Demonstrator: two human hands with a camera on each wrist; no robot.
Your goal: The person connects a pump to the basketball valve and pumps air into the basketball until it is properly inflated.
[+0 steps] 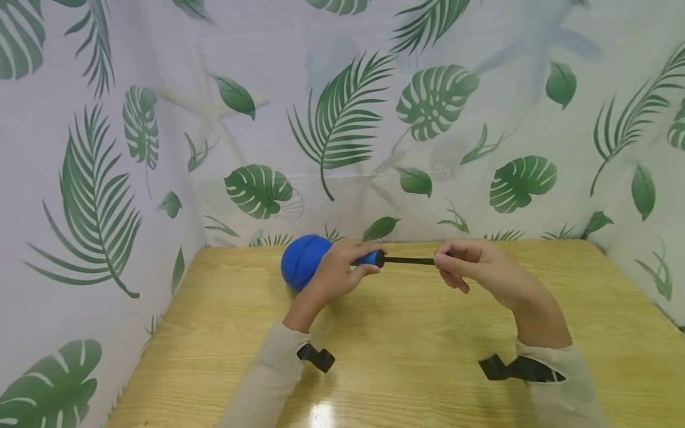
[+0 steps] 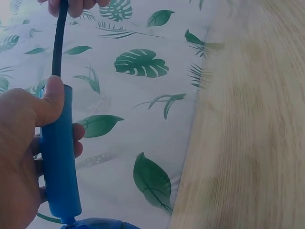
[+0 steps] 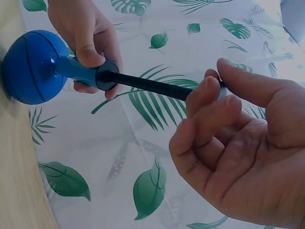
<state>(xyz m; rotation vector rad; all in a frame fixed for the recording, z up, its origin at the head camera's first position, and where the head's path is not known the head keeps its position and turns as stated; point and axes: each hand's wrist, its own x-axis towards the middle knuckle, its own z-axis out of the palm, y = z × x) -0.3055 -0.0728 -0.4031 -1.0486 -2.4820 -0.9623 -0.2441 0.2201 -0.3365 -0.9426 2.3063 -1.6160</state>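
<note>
A blue ball point(image 1: 301, 263) with dark seams sits near the back of the wooden table, at the left in the right wrist view. My left hand point(image 1: 338, 270) wraps round the blue barrel of a hand pump point(image 2: 59, 157), its thumb near the barrel's end. The other end of the barrel meets the ball through a thin stem. Out of the barrel runs a long black rod point(image 3: 147, 85), drawn out toward the right. Fingers and thumb of my right hand point(image 1: 495, 273) pinch the rod's outer end, which they partly hide.
Under everything is a light wooden table point(image 1: 407, 356). Behind it and along the sides hangs a white cloth point(image 1: 364, 208) printed with green leaves. Black straps point(image 1: 316, 356) with camera mounts sit on both sleeved wrists.
</note>
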